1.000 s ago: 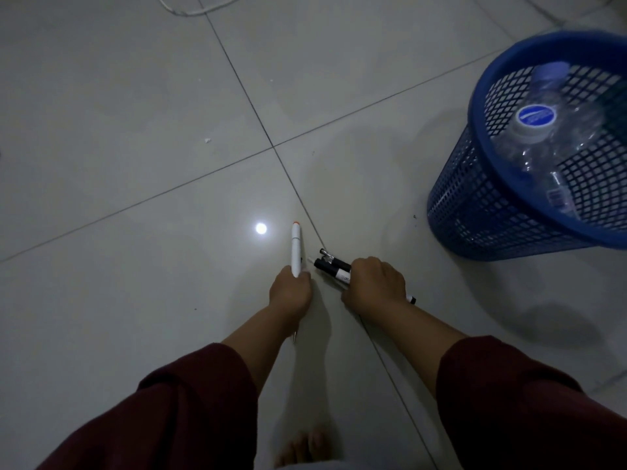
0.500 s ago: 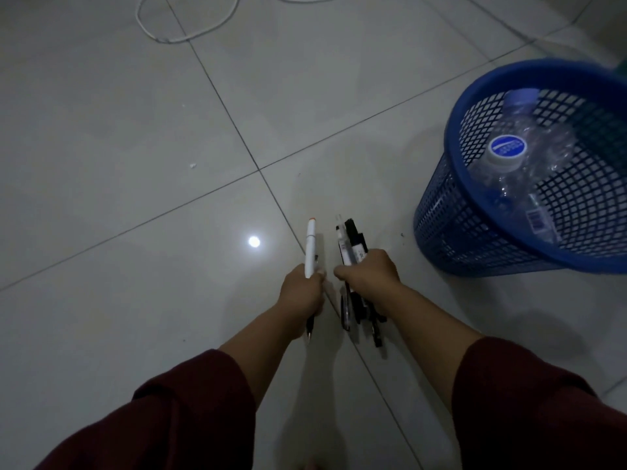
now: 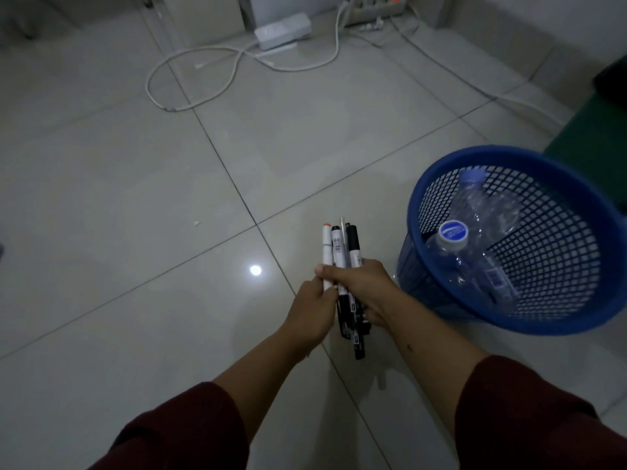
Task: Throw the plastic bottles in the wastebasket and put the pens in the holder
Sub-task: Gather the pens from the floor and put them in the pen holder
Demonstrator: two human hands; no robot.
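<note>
My right hand (image 3: 361,286) grips a bundle of pens (image 3: 343,247), black and white ones pointing away from me, raised above the floor. My left hand (image 3: 310,312) presses a white pen with an orange tip (image 3: 326,249) against the left side of that bundle. To the right stands a blue mesh wastebasket (image 3: 441,184) with two clear plastic bottles (image 3: 475,259) lying inside it. No pen holder is in view.
The floor is grey tile. White cables (image 3: 234,62) loop across it at the back, by a white box (image 3: 283,30) and a power strip (image 3: 376,8). A dark green object (image 3: 597,137) sits behind the wastebasket at the right edge.
Both hands have lifted off the floor and come together, joining the white pen to the bundle. My view has tilted up, showing the cables and wall at the back.
</note>
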